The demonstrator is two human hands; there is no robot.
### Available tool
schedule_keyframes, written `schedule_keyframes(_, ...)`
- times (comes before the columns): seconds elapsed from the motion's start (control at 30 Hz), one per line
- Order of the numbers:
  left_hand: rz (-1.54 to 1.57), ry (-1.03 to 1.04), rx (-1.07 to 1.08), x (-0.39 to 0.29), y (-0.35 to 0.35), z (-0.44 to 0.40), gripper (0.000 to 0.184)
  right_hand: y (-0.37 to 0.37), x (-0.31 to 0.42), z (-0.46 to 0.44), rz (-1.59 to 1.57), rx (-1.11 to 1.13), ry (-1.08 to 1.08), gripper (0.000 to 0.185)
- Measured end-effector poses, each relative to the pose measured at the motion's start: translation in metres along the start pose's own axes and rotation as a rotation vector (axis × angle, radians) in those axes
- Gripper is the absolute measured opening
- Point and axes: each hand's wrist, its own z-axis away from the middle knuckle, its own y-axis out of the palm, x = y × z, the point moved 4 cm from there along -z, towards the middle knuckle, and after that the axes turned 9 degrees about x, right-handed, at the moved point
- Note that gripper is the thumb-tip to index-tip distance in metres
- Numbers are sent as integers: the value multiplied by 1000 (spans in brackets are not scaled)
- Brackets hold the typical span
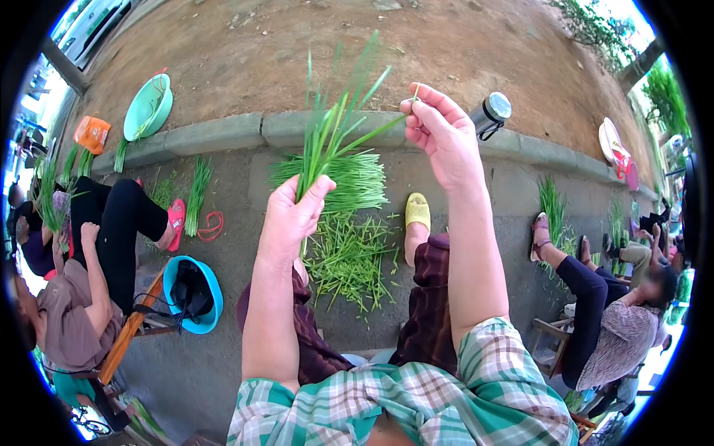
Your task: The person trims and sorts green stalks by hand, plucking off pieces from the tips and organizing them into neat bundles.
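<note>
My left hand (297,215) is wrapped round a loose bunch of long green stalks (321,149), their tips fanning up and to the right. Level with those tips, my right hand (440,134) pinches the end of one stalk that sticks out of the bunch. On the ground beyond my left hand lies a neat pile of long green stalks (357,182). Nearer my feet is a scattered heap of short cut pieces (346,256).
A stone kerb (290,130) crosses ahead, with a metal flask (491,113) beside it. A green basin (147,108) and orange bag (92,134) stand left. A blue bucket (214,293) is near a seated person (78,305); another person (625,327) sits right.
</note>
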Motion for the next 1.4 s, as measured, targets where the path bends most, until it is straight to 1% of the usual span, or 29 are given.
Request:
schedule_keyframes(0.1, 66, 18, -47, -1, -9, -3, 24, 3, -2, 0, 50, 13, 10, 18)
schedule_keyframes(0.17, 115, 92, -109, -3, -16, -3, 24, 4, -5, 0, 90, 16, 12, 17)
schedule_keyframes(0.23, 119, 102, -157, -5, -20, -3, 25, 6, -9, 2, 245, 23, 23, 18)
schedule_keyframes(0.27, 116, 120, -204, -6, -23, -1, 25, 8, -11, 5, 244, 27, 29, 18)
schedule_keyframes(0.33, 111, 150, -272, -10, -29, 1, 24, 12, -11, 6, 610, 53, -15, 15)
schedule_keyframes(0.37, 110, 151, -282, -11, -31, 1, 24, 13, -13, 7, 605, 62, -13, 15)
schedule_keyframes(0.43, 111, 162, -291, -15, -35, 1, 24, 17, -11, 8, 919, 60, -81, 13)
schedule_keyframes(0.5, 120, 171, -281, -14, -39, 0, 24, 20, -9, 8, 1111, 97, -203, 14)
schedule_keyframes(0.6, 131, 168, -264, -15, -38, 2, 25, 24, -6, 11, 1166, 118, -218, 13)
schedule_keyframes(0.73, 138, 154, -242, -17, -37, 2, 28, 22, -7, 9, 1126, 130, -219, 13)
schedule_keyframes(0.8, 169, 154, -223, -17, -36, 3, 28, 21, -5, 10, 1115, 90, -171, 12)
schedule_keyframes(0.9, 199, 151, -190, -18, -35, 2, 28, 20, -4, 9, 1087, 50, -173, 13)
schedule_keyframes(1.4, 150, 119, -148, -17, -32, 4, 26, 12, -5, 8, 1177, -2, -183, 12)
